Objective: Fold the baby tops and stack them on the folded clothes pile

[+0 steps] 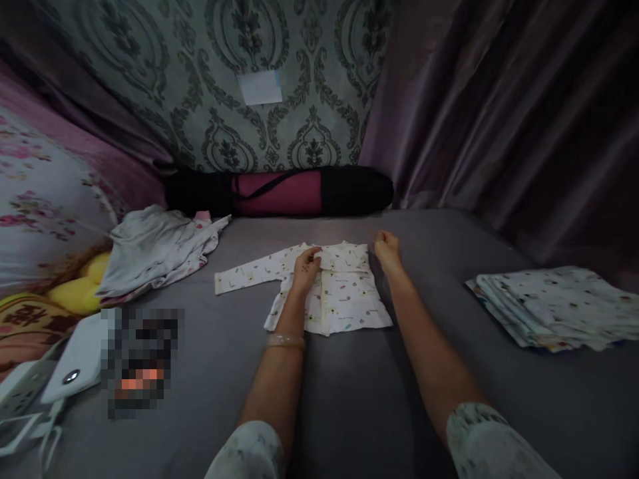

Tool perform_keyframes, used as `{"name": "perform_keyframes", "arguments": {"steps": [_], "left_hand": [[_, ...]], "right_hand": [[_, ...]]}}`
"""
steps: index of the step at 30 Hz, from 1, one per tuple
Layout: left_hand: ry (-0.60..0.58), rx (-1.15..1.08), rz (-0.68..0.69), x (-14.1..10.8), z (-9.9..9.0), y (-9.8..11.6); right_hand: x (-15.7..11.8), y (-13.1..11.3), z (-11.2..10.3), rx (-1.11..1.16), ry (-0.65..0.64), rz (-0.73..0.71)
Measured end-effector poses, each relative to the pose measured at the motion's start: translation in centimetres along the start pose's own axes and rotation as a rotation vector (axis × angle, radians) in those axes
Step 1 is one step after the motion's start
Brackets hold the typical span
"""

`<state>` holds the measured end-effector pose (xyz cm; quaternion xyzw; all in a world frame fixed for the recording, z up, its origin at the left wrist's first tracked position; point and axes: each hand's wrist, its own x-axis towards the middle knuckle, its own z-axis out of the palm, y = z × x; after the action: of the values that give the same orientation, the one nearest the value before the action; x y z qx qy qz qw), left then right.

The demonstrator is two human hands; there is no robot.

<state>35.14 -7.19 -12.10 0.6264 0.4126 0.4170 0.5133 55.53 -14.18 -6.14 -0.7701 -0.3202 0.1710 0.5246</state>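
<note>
"How are the grips on your end?"

"From my head camera, my left hand (306,267) lies on the small printed shirt (347,299), fingers bent over its upper front; I can't tell whether thumb and finger pinch the cloth. My right hand (387,251) is curled closed just beside the shirt's upper right edge, and whether anything is tucked inside it I can't see."

"Where's the shirt exactly?"

"Flat on the grey sheet (349,399), in the middle of my view. One sleeve reaches out to the left; the other side shows a fold across the chest."

"Any writing I can log?"

"There are tiny words among the shirt's prints, too small for me to read. The yellow-and-brown item (34,316) at far left carries a big dark character I can't make out with certainty. The patch beside the white device (80,356) is pixelated, so any label there is hidden."
</note>
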Motion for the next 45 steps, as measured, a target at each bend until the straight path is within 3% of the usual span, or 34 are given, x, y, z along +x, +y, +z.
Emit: {"name": "perform_keyframes", "arguments": {"steps": [5,10,21,27,30,34,36,39,45], "left_hand": [[0.023,0.127,0.06,0.0,-0.2,-0.2],[0.003,0.247,0.096,-0.3,-0.7,0.2],[0.007,0.582,0.279,-0.2,-0.9,-0.5],[-0.009,0.667,0.252,-0.6,-1.0,0.0],[-0.013,0.7,0.253,-0.8,-0.9,0.3],[-0.001,0.737,0.237,-1.0,-0.9,0.8],[-0.005,0.739,0.23,-1.0,-1.0,1.0],[-0.019,0.741,0.217,-1.1,-1.3,1.2],[-0.025,0.774,0.201,-1.7,-1.7,1.9]], "right_hand": [[-2.6,0.9,2.4,-0.573,-0.183,-0.224],[-4.0,1.5,4.0,-0.83,-0.243,-0.308],[-3.6,3.1,4.4,-0.885,-0.257,-0.292],[-3.9,2.0,4.2,-0.948,-0.267,-0.258],[-5.0,0.8,4.6,-0.953,-0.245,-0.357],[-7.1,-0.6,6.2,-0.866,-0.41,-0.462],[-7.8,-0.7,7.0,-0.851,-0.467,-0.455],[-8.3,-0.3,7.7,-0.885,-0.452,-0.444],[-8.2,-0.5,7.7,-0.909,-0.461,-0.433]]}}
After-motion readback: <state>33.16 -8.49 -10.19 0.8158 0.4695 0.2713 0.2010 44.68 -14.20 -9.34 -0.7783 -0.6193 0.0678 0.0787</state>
